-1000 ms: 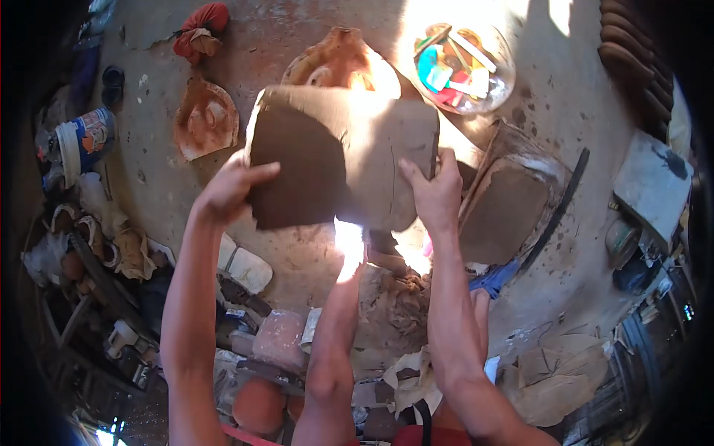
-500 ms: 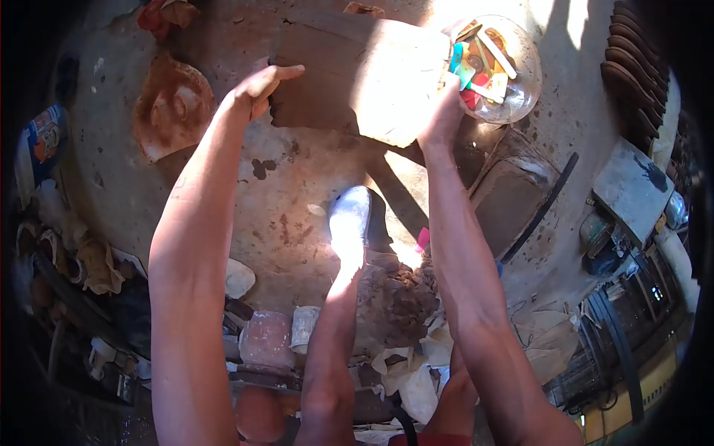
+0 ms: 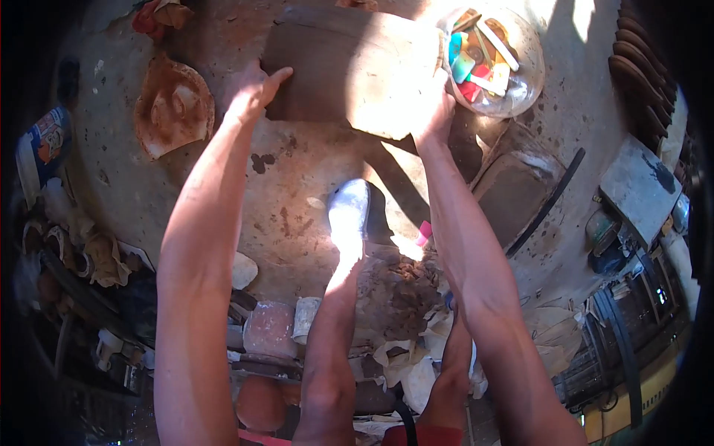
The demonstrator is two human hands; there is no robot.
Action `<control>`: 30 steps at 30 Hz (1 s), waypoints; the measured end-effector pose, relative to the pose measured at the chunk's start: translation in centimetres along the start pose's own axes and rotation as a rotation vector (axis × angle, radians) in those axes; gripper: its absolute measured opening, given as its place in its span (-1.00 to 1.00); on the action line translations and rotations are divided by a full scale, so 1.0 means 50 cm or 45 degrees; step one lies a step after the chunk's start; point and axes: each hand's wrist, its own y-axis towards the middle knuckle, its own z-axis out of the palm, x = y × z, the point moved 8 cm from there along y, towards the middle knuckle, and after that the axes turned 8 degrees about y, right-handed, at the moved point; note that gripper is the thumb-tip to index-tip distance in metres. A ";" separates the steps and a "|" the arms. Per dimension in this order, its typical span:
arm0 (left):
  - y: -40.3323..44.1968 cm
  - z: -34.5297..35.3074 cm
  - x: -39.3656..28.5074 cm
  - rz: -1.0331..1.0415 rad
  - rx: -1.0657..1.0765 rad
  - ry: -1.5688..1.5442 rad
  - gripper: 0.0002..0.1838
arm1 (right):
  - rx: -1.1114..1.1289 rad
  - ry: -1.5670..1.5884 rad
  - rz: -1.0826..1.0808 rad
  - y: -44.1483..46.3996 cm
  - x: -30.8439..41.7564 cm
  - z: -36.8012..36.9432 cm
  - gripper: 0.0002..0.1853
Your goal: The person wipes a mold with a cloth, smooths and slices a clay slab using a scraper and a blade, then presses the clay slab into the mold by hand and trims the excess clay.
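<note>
A flat, brown clay slab [image 3: 320, 70] with rough edges is in both my hands, its right half in bright sunlight. My left hand [image 3: 251, 89] grips the slab's left edge, thumb on top and the other fingers out of sight below. At the right edge, my right hand [image 3: 435, 115] is closed on the slab, partly washed out by glare. Just beyond that hand stands a clear round bowl [image 3: 529, 89] of small tools, including a white stick and teal, red and yellow pieces.
A face-like clay mould [image 3: 175, 108] lies left on the concrete floor. Right of my arm sit a brown block [image 3: 513, 186] and a dark strip [image 3: 547, 201]. Stacked curved tiles [image 3: 639, 67] line the far right. A pink piece [image 3: 424, 233] lies near my foot [image 3: 349, 204].
The slab has shifted slightly left and away from me, with both hands on it. My left hand's fingers have moved further around its edge. The view has shifted a little.
</note>
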 end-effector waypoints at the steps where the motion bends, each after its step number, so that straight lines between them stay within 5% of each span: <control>1: -0.018 -0.026 -0.010 -0.072 0.002 0.157 -0.03 | -0.049 -0.273 -0.037 0.003 0.009 -0.012 -0.26; 4: -0.058 -0.029 -0.002 -0.111 -0.135 0.102 -0.14 | 0.009 -1.516 -0.724 -0.045 0.085 -0.010 -0.54; 5: -0.078 -0.009 -0.004 -0.106 -0.124 0.103 -0.14 | 0.078 -1.470 -0.750 -0.073 0.085 -0.044 -0.62; 7: -0.175 -0.047 -0.020 0.044 -0.507 -0.146 -0.05 | 0.169 -1.192 -0.614 -0.107 0.054 -0.143 -0.66; 10: -0.363 -0.010 -0.062 0.229 -0.511 -0.275 -0.40 | 0.137 -1.444 -0.267 -0.140 -0.124 -0.365 -0.74; 13: -0.561 0.079 -0.126 0.167 -0.038 -0.529 -0.54 | 0.253 -1.534 -0.087 -0.227 -0.345 -0.524 -0.69; 14: -0.624 0.117 -0.148 0.119 0.221 -0.636 -0.54 | 0.285 -1.719 -0.201 -0.256 -0.400 -0.542 -0.51; 15: -0.684 0.148 -0.184 0.330 0.361 -0.560 -0.51 | 0.348 -1.642 -0.195 -0.266 -0.459 -0.573 -0.42; 16: -0.747 0.158 -0.229 0.273 0.642 -0.611 -0.48 | 0.260 -1.645 -0.451 -0.269 -0.489 -0.587 -0.43; 18: -0.840 0.145 -0.330 0.547 0.816 -0.491 -0.43 | 0.208 -1.682 -0.419 -0.261 -0.501 -0.601 -0.51; 23: -0.966 0.097 -0.514 0.721 0.779 -0.390 -0.49 | 0.453 -1.757 -0.547 -0.260 -0.514 -0.612 -0.59; 25: -1.002 0.146 -0.524 0.492 0.920 -0.803 -0.51 | 0.484 -1.678 -0.594 -0.258 -0.523 -0.604 -0.69; 28: -1.035 0.233 -0.518 0.262 0.996 -0.844 -0.59 | 0.522 -1.731 -0.734 -0.250 -0.515 -0.570 -0.81; 30: -1.060 0.289 -0.509 0.435 1.101 -0.493 -0.63 | 0.509 -1.649 -0.777 -0.278 -0.512 -0.573 -0.87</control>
